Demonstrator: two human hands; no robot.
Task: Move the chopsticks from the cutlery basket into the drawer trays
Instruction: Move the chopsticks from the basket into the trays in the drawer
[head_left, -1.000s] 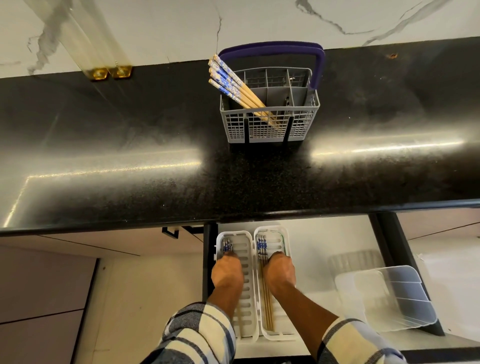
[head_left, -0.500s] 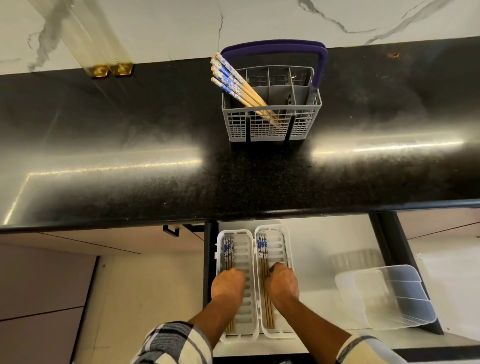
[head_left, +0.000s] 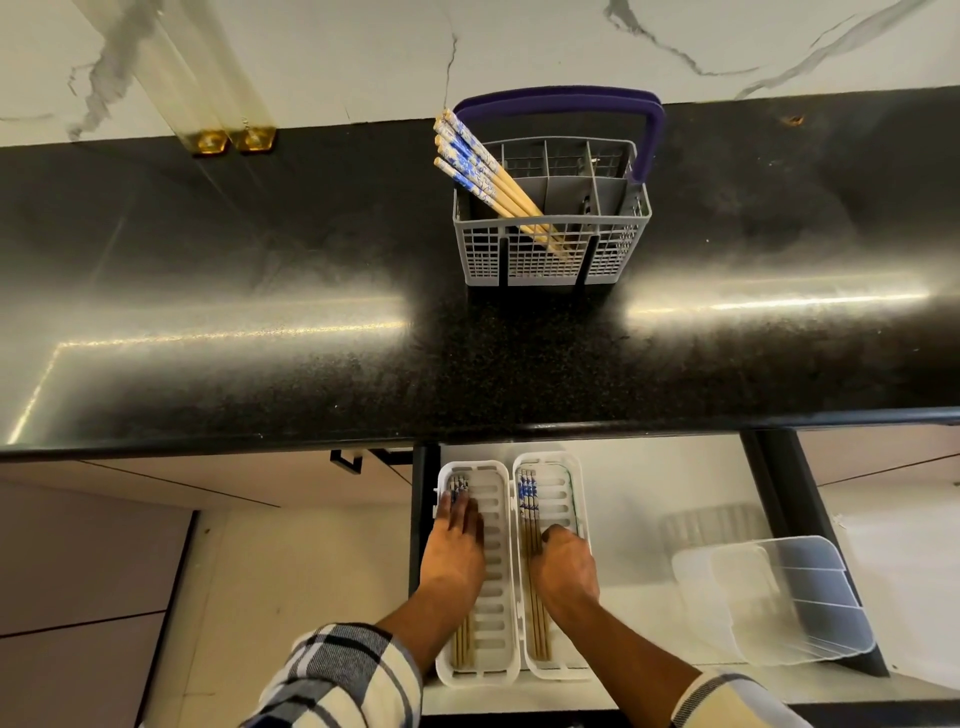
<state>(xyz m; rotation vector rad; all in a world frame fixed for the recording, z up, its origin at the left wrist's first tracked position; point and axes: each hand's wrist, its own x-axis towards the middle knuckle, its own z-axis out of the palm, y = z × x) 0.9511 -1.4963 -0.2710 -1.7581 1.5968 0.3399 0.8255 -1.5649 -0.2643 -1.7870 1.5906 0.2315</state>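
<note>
**In the open drawer: both hands down in the trays, basket not yet emptied**

In the left tray (head_left: 496, 566), the left hand (head_left: 457, 545) lies flat, fingers extended over the blue-patterned ends of the chopsticks laid there (head_left: 461, 636); it presses rather than grips. The right hand (head_left: 563, 569) is curled in the right tray (head_left: 569, 499) beside its chopsticks (head_left: 529, 512); whether the fingers pinch a stick or merely rest against them cannot be determined from this angle.

At 12 o'clock from the hands, on the black counter (head_left: 260, 291), the cutlery basket (head_left: 553, 249) holds a further bundle of chopsticks (head_left: 480, 161), leaning toward 10 o'clock. A clear plastic container (head_left: 779, 597) sits at 3 o'clock in the drawer (head_left: 649, 488).

Risks: the trays stand touching and appear light; a sideways push while aligning could shift one or roll sticks onto the drawer floor. Pulling the leaning bundle carelessly could tip the basket.

Change noted: against half a second prior, the left hand has advanced toward 12 o'clock, covering the patterned ends previously exposed; the right hand has drawn slightly off its sticks, toward 3 o'clock.
</note>
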